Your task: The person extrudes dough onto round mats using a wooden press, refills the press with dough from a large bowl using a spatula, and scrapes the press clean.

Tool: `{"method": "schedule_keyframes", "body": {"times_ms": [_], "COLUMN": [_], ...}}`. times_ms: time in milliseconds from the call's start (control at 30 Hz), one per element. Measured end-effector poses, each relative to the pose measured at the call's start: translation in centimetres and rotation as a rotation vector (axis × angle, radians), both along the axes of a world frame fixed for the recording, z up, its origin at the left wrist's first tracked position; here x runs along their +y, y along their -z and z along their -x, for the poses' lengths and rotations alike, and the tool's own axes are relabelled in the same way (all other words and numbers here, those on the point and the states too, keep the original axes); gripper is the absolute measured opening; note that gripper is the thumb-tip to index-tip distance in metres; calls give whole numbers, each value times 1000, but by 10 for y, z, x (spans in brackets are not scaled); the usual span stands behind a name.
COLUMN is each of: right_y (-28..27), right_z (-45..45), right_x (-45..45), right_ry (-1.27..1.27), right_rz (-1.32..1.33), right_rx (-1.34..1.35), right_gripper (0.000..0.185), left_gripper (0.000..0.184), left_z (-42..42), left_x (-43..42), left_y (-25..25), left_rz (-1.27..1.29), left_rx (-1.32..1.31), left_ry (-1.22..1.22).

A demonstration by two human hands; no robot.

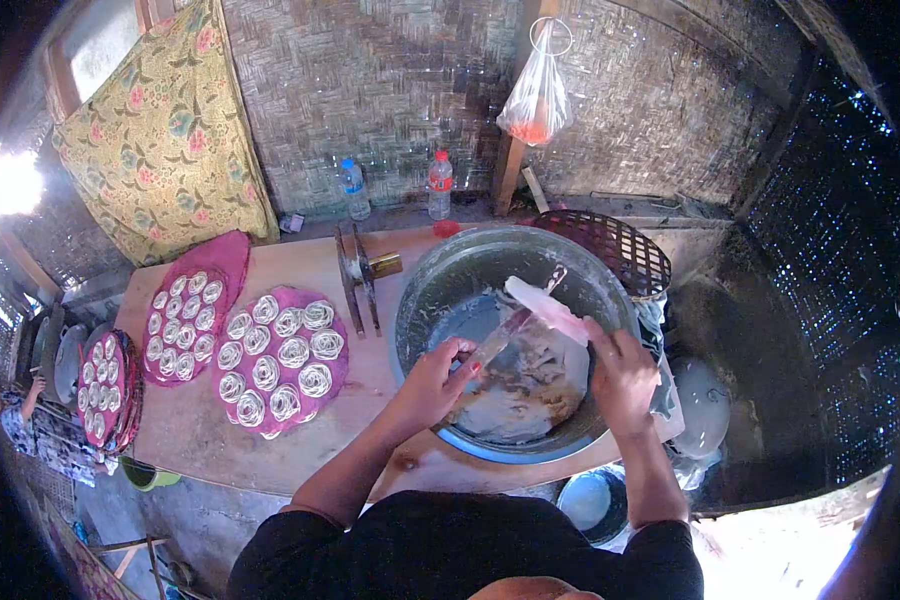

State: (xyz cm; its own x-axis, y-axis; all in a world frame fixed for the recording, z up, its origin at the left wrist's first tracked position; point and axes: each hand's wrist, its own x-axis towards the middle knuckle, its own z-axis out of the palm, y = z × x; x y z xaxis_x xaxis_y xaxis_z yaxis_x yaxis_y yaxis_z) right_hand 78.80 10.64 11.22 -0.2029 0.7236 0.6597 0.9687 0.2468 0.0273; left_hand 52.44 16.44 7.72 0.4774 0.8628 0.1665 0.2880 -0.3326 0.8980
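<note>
Over a large metal basin (410, 290) both of my hands are at work. My left hand (438, 385) is closed around one end of a long narrow stick (494, 343), which points up and away across the basin. In the fingers of my right hand (625, 375) is a flat pale-pink piece like a scraper (548, 310); it crosses the stick, and whether they touch is hard to tell. Wet whitish dough or batter (540, 370) with brownish patches coats the basin's bottom.
Round pink cloths (270, 350) bearing several white noodle nests lie on the wooden table (200, 440). A wooden press-like tool (357, 280), two bottles (439, 185) and a dark woven basket (620, 250) stand beyond. Another person (40, 430) is at far left.
</note>
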Motion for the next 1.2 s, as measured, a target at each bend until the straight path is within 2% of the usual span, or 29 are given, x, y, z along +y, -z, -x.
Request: {"method": "schedule_keyframes", "body": {"times_ms": [33,167,200,233,300,333,367,400,433,500,567,600,700,733,800,967,1033,1133,1200], "right_y": [-2,10,7,4,0,5,8,9,12,19,22,20,27,20,14,23,26,13,14], "right_z": [-1,3,-3,-10,-26,-33,-31,-23,-14,4,15,17,-3,-6,-5,17,9,-2,-1], "right_x": [1,0,1,4,10,10,8,6,2,-2,-4,-3,15,15,13,1,6,16,14], "right_ry": [62,-65,71,74,221,248,246,104,-35,-59,-219,-230,-117,-10,-39,-261,-222,26,-8], "right_rz": [0,-40,34,34,29,124,118,32,-50,-18,34,41,-104,-38,-55,16,1,-24,-35], "right_rx": [32,-7,3,1,211,283,282,300,320,278,149,169,228,314,329,172,157,326,296], "right_gripper": [49,48,47,47,45,46,46,46,47,48,49,50,48,44,44,46,46,44,43], "left_gripper": [24,25,25,25,26,26,27,28,28,29,29,30,34,34,40,45,46,45,46], "left_z": [1,8,10,11,14,14,12,12,13,14,9,8,7,6,7,10,10,13,13], "left_x": [0,0,-1,-2,-7,-9,-10,-11,-11,-11,-14,-15,-18,-18,-16,-13,-15,-18,-20], "left_y": [4,9,8,10,14,15,15,14,11,2,1,0,0,-2,-8,-5,-4,-1,-4], "left_rz": [-2,-17,-40,-40,38,33,201,370,369,803,840,878,954,954,1072,1079,1032,1034,1000], "left_rx": [-2,-28,-20,-21,-57,-57,-156,-255,-254,-479,-485,-494,-499,-498,-585,-633,-621,-533,-502], "left_ry": [1,-14,0,3,47,48,31,13,11,164,221,274,348,351,323,311,300,307,296]}}
